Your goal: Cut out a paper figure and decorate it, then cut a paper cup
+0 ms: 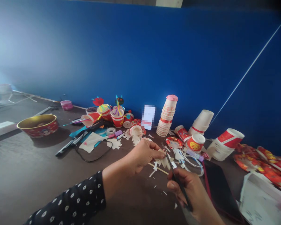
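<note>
My left grip [142, 154] pinches a white paper piece [163, 162] at its edge. My right grip [184, 187] closes on black-handled scissors [178, 179], whose blades reach that piece. A wooden stick [158, 168] lies just below both grips, and paper scraps [153, 173] are scattered across the desk [25, 178]. A dark phone [221, 190] lies right of my right grip. Beyond stand a stack of red-printed paper cups [166, 115] and a decorated cup [118, 118]. A gold-lined red bowl [37, 126] sits far left.

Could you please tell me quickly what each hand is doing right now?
Left hand: closed, pinching cut paper.
Right hand: closed, holding scissors.
</note>
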The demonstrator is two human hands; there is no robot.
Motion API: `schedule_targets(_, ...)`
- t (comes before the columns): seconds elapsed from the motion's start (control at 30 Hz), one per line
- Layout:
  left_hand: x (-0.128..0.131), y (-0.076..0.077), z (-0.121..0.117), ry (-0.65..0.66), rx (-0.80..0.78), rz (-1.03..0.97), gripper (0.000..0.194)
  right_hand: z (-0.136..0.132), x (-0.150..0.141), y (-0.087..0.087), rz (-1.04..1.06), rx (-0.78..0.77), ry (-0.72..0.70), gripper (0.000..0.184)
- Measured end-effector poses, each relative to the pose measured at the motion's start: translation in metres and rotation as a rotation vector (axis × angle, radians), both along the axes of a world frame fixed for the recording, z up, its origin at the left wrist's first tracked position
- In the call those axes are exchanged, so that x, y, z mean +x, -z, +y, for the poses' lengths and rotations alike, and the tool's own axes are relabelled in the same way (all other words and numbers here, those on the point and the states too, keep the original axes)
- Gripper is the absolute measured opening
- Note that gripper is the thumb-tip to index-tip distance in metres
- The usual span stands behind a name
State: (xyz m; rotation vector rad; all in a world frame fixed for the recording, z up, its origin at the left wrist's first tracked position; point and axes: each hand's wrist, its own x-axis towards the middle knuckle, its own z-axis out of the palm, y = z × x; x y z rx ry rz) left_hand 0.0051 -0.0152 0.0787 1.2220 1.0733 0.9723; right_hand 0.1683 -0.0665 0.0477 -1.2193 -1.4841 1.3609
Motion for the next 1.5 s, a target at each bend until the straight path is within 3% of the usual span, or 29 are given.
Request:
schedule_targets(0.6, -0.009, -0.014, 0.004, 0.127, -0.138, -0.008, 0.007, 0.002, 0.004, -0.001, -0.156, 0.049, -0.127, 0.052)
schedule_targets(0.87, -0.014, -0.015, 0.006, 0.151, -0.143, 0.053, 0.009, 0.001, 0.005, -0.002, -0.151, 0.052, -0.156, 0.050)
schedule_targets(1.17, -0.015, -0.016, 0.007, 0.156, -0.153, 0.094, 0.013, -0.002, 0.001, -0.002, -0.093, -0.014, -0.100, 0.046)
schedule_targets(1.33, -0.018, -0.013, 0.009, 0.209, -0.118, 0.149, 0.005, 0.000, 0.002, 0.003, -0.007, -0.115, -0.092, 0.044)
schedule_targets(1.5, -0.017, -0.008, 0.008, 0.298, -0.040, 0.201, 0.007, 0.003, 0.001, 0.007, 0.041, -0.015, 0.031, 0.037)
